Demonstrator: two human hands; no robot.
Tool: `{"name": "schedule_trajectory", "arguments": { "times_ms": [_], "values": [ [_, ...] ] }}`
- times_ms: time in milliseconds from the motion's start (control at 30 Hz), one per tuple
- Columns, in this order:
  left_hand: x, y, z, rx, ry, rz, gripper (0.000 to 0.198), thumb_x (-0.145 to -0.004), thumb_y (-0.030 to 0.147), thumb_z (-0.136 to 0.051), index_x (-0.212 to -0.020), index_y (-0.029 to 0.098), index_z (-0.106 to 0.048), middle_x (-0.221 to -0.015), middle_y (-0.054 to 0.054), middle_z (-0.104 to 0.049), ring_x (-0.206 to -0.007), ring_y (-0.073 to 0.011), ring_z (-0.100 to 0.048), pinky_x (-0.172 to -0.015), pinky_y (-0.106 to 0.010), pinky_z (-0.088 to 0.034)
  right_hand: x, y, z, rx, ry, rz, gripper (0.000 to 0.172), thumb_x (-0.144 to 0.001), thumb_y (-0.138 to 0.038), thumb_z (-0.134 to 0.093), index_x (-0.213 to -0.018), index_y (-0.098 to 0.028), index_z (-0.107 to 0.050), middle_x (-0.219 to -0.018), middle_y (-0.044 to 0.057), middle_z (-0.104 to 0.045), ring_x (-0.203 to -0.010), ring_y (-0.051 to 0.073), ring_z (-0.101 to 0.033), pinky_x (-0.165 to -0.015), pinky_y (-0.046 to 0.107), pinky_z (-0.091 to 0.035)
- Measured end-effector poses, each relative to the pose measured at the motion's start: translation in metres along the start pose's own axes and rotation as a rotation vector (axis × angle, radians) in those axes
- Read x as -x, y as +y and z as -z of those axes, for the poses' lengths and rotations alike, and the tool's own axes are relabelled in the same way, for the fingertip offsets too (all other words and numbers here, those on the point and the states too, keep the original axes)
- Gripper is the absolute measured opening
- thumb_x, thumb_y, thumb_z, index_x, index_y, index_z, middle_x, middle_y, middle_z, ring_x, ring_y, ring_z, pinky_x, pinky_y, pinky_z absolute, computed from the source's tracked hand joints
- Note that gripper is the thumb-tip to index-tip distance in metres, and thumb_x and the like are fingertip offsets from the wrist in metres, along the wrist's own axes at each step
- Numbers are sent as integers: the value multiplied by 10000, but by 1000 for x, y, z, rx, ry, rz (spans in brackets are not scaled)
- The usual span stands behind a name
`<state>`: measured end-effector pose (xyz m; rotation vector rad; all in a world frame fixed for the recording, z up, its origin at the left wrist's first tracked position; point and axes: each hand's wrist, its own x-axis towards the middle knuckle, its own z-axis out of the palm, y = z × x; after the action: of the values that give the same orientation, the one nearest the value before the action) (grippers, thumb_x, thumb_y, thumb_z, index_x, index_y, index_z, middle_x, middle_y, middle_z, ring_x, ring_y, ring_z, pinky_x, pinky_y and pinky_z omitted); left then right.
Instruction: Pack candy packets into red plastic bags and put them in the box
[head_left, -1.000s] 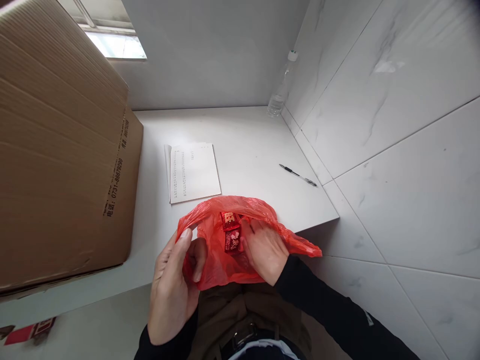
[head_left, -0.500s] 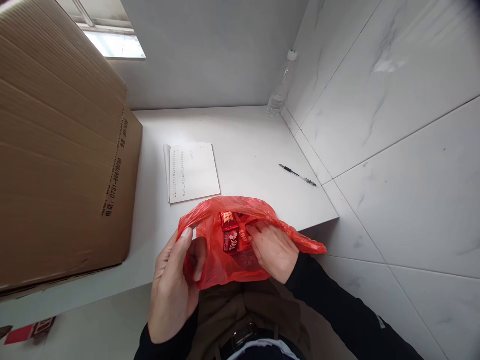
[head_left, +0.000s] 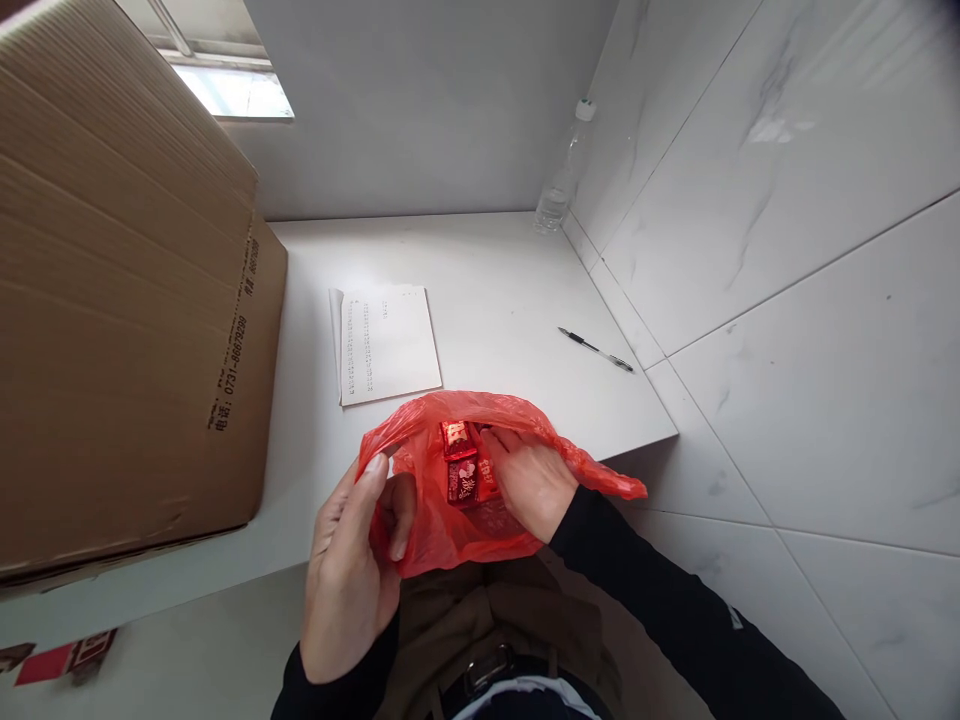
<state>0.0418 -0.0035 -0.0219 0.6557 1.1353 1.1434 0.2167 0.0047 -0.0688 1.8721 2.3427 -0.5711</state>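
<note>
While bag (head_left: 491, 406) holds packets (head_left: 462, 481), carton (head_left: 135, 330) — "0731-86679299", apparently

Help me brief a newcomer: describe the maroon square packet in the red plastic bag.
By the white tabletop's near edge, find the red plastic bag. Inside, left of the bare right hand, lies the maroon square packet. Its darker wrapper and pink motif distinguish it from the brighter red packets.

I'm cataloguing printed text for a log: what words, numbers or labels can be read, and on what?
"电话: 0731-86679299": cardboard box.
Its further line of print: too small to quote surely.
Wrapped packets in the red bag: lettering too small or stylized.
Paper sheets: columns of marks, unreadable.
Red item, lower left: unreadable.
</note>
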Motion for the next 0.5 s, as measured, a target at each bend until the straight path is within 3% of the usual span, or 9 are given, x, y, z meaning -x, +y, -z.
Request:
{"name": "schedule_trajectory", "arguments": {
  "times_ms": [100, 300, 500],
  "values": [
    [0, -1, 1, -8, -6, 0, 431, -952, 412, -597, -613, 198, -439, -482, 57, -333, -427, -78, -299, -441, -240, -269, -1, 1, 0, -56, 13, 102, 515, -955, -131, -416, -1461, -125, -511, -1423, 117, -604, -1234, 295, -605, -1005, 395, -527],
    [0, -4, 2, -1, -12, 1, 427, -949, 414, -605, -617, 198, -446, -483, 57, -342, -427, -77, -314, -437, -253, -262, -3, 2, 3, 91, -2, -100, 547, -978, -144, -389, -1522, -100, -405, -1208, 206, -687, -990, 293, -708, -813, 383, -563],
    [-1, -2, 2, 18, -12, -9, 428, -953, 399, -609, -618, 201, -431, -478, 60, -346, -424, -76, -304, -438, -259, -251, 0, 3, 7, 48, -7, -78, 483, -952, -154, -416, -1427, -152, -505, -1268, 178, -657, -962, 282, -701, -743, 353, -539]
  ]
}}
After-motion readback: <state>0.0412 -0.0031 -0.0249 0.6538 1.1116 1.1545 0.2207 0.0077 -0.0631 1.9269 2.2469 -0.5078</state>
